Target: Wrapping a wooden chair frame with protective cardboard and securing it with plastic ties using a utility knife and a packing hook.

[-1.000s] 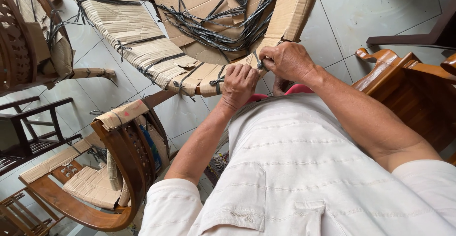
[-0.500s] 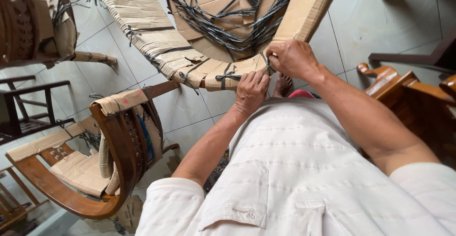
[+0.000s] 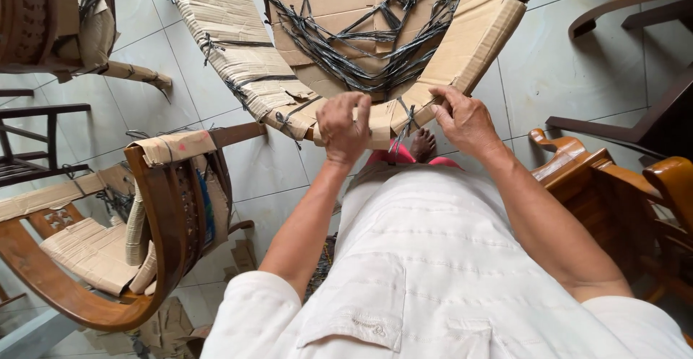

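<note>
A furniture workshop or packing area: curved wooden chairs (image 3: 155,207) stand crowded on a pale tiled floor (image 3: 570,77), several wrapped in corrugated cardboard (image 3: 238,55) tied with black plastic straps (image 3: 361,48), with cardboard scraps (image 3: 170,323) underneath.
</note>
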